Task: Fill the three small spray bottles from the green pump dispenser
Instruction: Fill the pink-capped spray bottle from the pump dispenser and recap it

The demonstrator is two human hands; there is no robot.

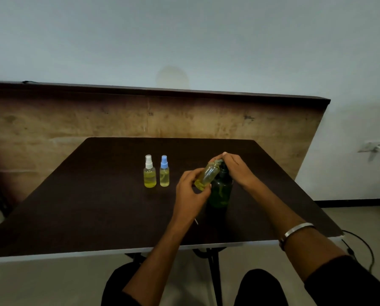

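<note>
Right of centre on the dark matte surface (96, 195), green pump dispenser (221, 191) stands upright: translucent green plastic, round body, liquid low inside, as far as the dim light lets me judge.

Right hand (235, 168) sits on top of the pump head, fingers curled over it, pressing or about to press. Nozzle itself is hidden under the fingers.

Left hand (191, 188) pinches the 3rd spray bottle (207, 175), fingers and thumb wrapped round its lower half. Bottle is uncapped, clear plastic, small cylinder, some yellow liquid pooled at the low end. Long axis tilted: base down-left toward the left hand, open neck up-right, touching or just beside the pump head. That neck-to-nozzle alignment is the 1 relation that matters for the next stroke; can't confirm from here that the spout is actually over the opening.

2 other bottles stand well left of the dispenser, just beside each other, upright, both holding yellow liquid: white-capped bottle (149, 172) fuller, blue-capped bottle (164, 172) next to it. Both sprayers on, so I judge those done and this as the last fill.

A thin pale stick (196, 221) lies near the left wrist, possibly the removed sprayer's dip tube; too small to say.

Risk: tilt plus small neck, easy to dribble down the side.
</note>
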